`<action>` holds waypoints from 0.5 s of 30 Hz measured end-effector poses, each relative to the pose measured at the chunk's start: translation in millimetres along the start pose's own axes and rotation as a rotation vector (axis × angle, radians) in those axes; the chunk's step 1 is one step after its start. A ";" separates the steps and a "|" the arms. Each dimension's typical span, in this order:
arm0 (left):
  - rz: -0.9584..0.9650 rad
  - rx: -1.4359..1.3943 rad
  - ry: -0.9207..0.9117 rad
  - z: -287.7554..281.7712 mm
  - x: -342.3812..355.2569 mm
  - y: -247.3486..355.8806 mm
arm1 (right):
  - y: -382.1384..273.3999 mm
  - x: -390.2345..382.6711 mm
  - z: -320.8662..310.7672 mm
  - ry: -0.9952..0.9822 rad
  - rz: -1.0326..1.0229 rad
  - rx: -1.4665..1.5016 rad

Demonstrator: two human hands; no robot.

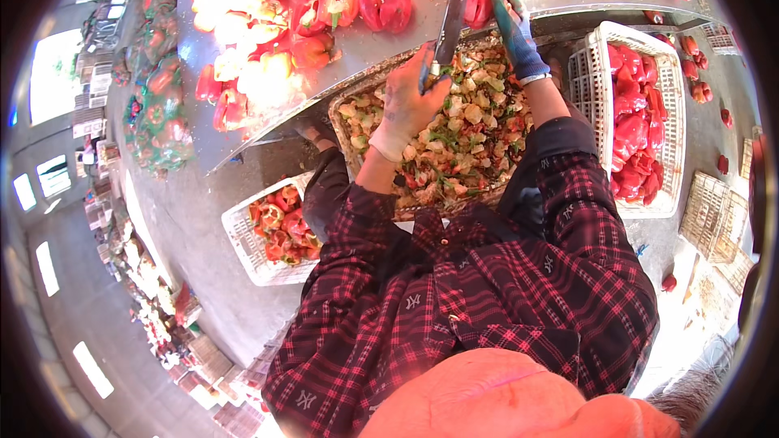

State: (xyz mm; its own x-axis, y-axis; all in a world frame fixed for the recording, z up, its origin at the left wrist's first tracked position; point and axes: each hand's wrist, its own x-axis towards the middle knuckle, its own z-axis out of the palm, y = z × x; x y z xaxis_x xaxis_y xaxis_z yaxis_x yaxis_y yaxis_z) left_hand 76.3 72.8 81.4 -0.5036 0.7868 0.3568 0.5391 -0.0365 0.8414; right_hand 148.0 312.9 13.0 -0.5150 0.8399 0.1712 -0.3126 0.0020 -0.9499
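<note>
My left hand (412,97), in a pale glove with blue on it, is closed round the handle of a large knife (450,12), whose blade points up over the metal table's edge. Just right of the blade, my right hand (515,40), in a blue glove, grips a red pepper (477,2); its fingers are partly hidden. Below both hands sits a shallow tray (347,138) heaped with pale pepper cores, seeds and green stems (462,154). Whole red peppers (385,6) lie on the metal table (365,49) to the left of the knife.
A white crate of red peppers (630,130) stands at my right, a smaller one (280,227) at lower left. Mesh sacks of peppers (158,113) lie beyond the table's left end. Loose peppers (698,89) and stacked crates (714,215) are on the floor at right.
</note>
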 end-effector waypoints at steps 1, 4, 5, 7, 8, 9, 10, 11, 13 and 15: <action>-0.034 -0.016 -0.024 2.5 2.6 7.9 | 0.4 0.5 1.7 0.018 -0.037 0.003; -0.092 0.008 -0.058 8.6 1.3 14.8 | -1.2 -4.1 7.9 0.027 0.012 -0.068; -0.083 0.021 -0.054 14.4 0.8 14.1 | 8.2 3.7 0.7 0.003 -0.023 -0.060; 0.050 0.124 0.021 24.7 -1.3 13.1 | 19.9 9.9 -7.0 -0.008 -0.079 0.057; 0.033 0.142 -0.005 27.1 -1.2 12.2 | 22.1 10.6 -7.1 -0.017 -0.105 0.118; 0.017 0.158 -0.030 29.3 -0.3 11.2 | 24.2 11.1 -7.5 0.009 -0.186 -0.003; 0.000 0.178 -0.054 29.9 2.0 14.1 | 25.0 12.1 -5.4 0.033 -0.266 -0.119; -0.006 0.264 -0.074 32.8 4.8 17.7 | 25.1 13.5 -4.5 0.059 -0.347 -0.237; -0.020 0.438 -0.110 39.1 13.3 29.4 | 22.9 15.3 -8.6 0.072 -0.432 -0.467; -0.091 0.600 -0.192 44.2 25.0 35.1 | 25.1 17.2 -6.8 0.064 -0.417 -0.503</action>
State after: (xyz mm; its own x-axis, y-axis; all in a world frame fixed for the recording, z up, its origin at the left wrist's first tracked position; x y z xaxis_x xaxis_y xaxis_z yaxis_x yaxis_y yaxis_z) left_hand 112.4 118.5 101.9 -0.4653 0.8690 0.1682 0.8122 0.3436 0.4714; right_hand 136.7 331.1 -9.7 -0.3781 0.7445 0.5502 -0.0563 0.5748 -0.8164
